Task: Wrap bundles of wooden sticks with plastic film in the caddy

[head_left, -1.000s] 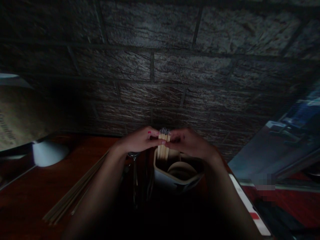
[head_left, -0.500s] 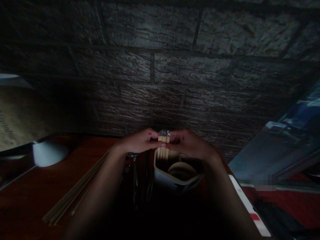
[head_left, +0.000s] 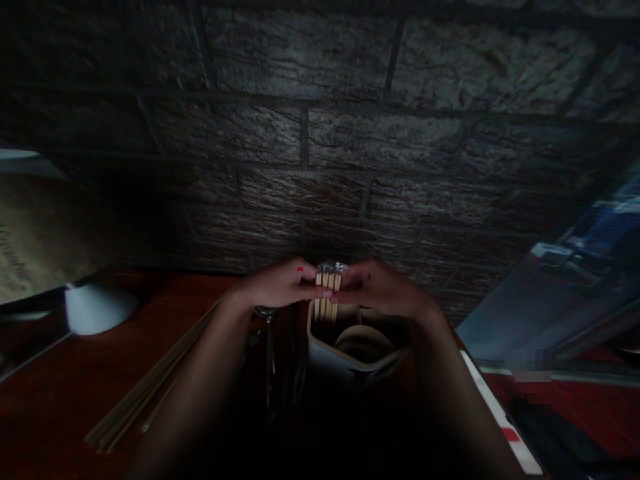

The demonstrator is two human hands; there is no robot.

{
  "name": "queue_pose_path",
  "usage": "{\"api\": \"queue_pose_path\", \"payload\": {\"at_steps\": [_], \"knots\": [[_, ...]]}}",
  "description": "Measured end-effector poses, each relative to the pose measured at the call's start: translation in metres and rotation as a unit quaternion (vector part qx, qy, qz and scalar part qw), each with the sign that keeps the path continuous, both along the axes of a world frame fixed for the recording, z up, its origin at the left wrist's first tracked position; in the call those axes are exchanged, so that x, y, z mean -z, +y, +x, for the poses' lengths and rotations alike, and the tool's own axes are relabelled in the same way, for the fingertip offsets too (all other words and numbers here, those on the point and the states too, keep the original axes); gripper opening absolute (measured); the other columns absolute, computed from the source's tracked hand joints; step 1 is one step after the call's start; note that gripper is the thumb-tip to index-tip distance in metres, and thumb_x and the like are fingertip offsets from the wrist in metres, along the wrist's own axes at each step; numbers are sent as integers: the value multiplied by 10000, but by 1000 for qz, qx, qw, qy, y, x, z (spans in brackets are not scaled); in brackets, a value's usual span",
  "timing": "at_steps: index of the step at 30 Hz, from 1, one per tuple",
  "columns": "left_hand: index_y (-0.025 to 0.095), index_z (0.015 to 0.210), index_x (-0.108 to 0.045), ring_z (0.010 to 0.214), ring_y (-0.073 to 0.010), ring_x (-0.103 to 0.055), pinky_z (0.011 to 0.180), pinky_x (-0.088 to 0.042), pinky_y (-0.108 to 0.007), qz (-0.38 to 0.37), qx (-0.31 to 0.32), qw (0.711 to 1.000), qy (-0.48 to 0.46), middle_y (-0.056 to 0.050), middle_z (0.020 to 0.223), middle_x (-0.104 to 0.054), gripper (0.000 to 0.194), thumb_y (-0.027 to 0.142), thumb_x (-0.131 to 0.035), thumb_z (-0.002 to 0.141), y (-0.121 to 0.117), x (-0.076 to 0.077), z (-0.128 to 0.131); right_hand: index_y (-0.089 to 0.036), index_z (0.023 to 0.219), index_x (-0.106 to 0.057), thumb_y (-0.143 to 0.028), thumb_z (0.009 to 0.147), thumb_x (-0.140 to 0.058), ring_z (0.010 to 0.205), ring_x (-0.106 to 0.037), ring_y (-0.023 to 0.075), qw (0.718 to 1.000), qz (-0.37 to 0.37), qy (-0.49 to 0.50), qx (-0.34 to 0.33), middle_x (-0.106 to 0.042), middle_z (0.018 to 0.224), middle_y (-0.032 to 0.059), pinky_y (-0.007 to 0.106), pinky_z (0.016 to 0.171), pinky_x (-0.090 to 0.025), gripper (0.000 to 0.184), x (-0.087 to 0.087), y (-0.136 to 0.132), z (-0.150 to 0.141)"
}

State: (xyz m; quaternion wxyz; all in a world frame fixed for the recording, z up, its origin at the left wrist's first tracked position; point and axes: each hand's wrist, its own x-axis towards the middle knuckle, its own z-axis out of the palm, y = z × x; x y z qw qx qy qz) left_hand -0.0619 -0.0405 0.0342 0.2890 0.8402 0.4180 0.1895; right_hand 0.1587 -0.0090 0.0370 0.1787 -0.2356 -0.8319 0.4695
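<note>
My left hand [head_left: 280, 283] and my right hand [head_left: 383, 287] meet around an upright bundle of pale wooden chopsticks [head_left: 328, 283], fingers closed on it from both sides, thumbs pressed across the front. Something shiny and crinkled, like clear wrap or foil [head_left: 331, 267], shows at the top of the bundle; I cannot tell which. The lower ends reach into a light-coloured divided container [head_left: 325, 353] just below. A round rim [head_left: 364, 340] shows inside that container. Beside it, under my left wrist, lies a metal spoon [head_left: 270, 353].
Several long thin sticks [head_left: 150, 383] lie on the brown wooden table [head_left: 45, 413] at left, near a white conical object [head_left: 97, 310] and a tan printed bag [head_left: 30, 233]. A stone-block wall [head_left: 300, 133] rises behind. At right is a white strip with red [head_left: 500, 413].
The tops of the chopsticks have spread slightly wider to the right, and more of the shiny material shows above them. Both hands stay in nearly the same place.
</note>
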Motion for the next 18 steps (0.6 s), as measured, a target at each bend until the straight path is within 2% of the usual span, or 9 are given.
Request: {"api": "queue_pose_path", "payload": {"at_steps": [7,18], "knots": [[111,722,-615,557,-81,-326,494,-256,-198,4,8,1000,-21,44,595,-390,382,447,-536,886,1,0,-1,-157,799,-663,-395,759,-728,714,-587,130,999,-40,27,5,-681,805,11,264,681,-450,250,-4,-1,2],[120,666,-586,539,-72,-332,481,-272,-184,9,25,998,-48,49,568,-379,357,377,-515,904,0,-1,1,-163,863,-657,-377,760,-737,738,-606,134,999,-12,40,22,-692,832,22,275,712,-471,251,0,3,0]]}}
